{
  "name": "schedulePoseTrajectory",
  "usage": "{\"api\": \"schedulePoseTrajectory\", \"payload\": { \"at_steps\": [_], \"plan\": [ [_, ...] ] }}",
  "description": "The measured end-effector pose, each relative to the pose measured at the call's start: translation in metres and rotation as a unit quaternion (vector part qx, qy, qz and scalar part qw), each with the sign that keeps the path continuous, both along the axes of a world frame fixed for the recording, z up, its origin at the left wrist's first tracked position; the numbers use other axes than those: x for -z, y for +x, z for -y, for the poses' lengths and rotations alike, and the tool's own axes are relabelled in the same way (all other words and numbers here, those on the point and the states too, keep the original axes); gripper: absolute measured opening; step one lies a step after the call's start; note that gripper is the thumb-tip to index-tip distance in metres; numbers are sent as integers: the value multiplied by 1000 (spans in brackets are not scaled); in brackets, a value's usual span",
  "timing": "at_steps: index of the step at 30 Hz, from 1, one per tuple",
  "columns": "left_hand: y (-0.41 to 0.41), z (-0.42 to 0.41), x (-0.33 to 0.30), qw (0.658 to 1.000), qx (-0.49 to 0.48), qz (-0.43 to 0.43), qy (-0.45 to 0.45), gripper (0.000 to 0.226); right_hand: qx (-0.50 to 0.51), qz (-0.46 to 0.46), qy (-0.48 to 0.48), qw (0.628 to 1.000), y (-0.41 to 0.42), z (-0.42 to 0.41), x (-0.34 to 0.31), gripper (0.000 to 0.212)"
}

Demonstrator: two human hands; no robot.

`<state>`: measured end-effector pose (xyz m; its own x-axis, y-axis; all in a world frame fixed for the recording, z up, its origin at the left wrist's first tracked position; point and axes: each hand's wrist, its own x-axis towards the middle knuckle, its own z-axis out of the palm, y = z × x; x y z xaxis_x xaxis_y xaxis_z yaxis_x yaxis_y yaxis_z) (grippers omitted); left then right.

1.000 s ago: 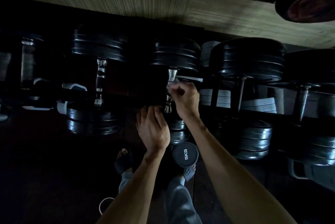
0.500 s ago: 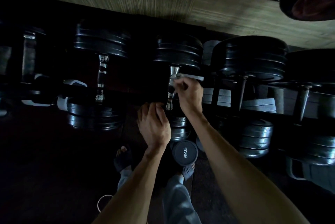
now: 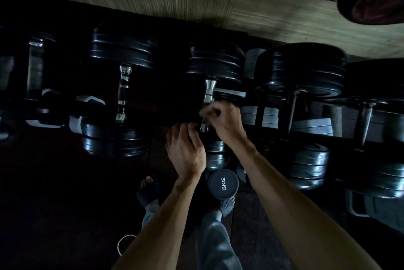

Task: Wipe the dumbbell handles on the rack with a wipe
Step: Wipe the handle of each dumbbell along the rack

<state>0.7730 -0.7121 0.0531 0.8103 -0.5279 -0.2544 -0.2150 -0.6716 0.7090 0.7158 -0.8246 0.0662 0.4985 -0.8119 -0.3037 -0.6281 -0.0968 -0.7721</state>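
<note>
**Q:** Where is the dumbbell you are working on, and which way does it run?

**A:** The dumbbell point(image 3: 215, 103) lies across the rack point(image 3: 306, 133) straight ahead of me, in the middle of the dim view. Its long axis runs away from me: one stack of black plates sits at the far end near the wooden floor point(image 3: 196, 0), the other stack at the near end, just above my feet. The shiny metal handle point(image 3: 208, 93) between them points the same way, far to near.

**Q:** What are your hands doing?

**A:** My right hand point(image 3: 223, 120) is curled round the middle of the handle, so only the bright flared part at the far end and a sliver at the near end show. The hand is blurred, and I cannot make out the wipe under my fingers. My left hand point(image 3: 185, 152) sits just beside it, nearer to me, fingers bent at the near end of the handle by the lower plates; whether it truly grasps anything there I cannot tell.

**Q:** What else is close by?

**A:** A second dumbbell point(image 3: 122, 92) lies parallel to the left, and a round weight marked 5KG point(image 3: 223, 184) sits by my right foot
</note>
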Motion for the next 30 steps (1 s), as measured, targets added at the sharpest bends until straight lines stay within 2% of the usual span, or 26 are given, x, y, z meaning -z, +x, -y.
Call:
{"api": "schedulePoseTrajectory", "payload": {
  "at_steps": [3,9,11,14,16,18,20,22,26,28,30],
  "plan": [
    [1,-1,4,1000,2,-6,-10,45,-22,-25,44,999,-12,-10,2,3],
    [3,-1,10,1000,15,15,-9,43,55,45,-87,994,8,6,-1,6],
    [3,-1,5,1000,17,14,-7,45,39,33,-59,997,4,3,-1,8],
    [8,-3,0,999,34,-27,-10,48,4,-17,49,999,-9,-12,0,8],
    [24,-4,-1,993,78,-82,-36,46,46,8,72,996,-15,-12,-2,6],
    [45,-1,-4,978,165,-117,-57,48,74,60,101,990,-13,-10,-9,10],
    [64,6,-7,958,260,-96,-73,51,91,110,136,980,-10,-9,-17,22],
    [74,14,-11,948,296,-74,-87,41,120,127,152,973,-10,-11,-24,34],
    [76,20,-14,947,287,-92,-114,21,178,168,202,948,-18,-19,-28,37],
    [73,21,-12,956,246,-95,-127,21,189,126,148,962,-20,-27,-19,33],
    [73,24,-10,972,160,-94,-143,27,184,66,61,979,-22,-40,-8,24]
  ]
}}
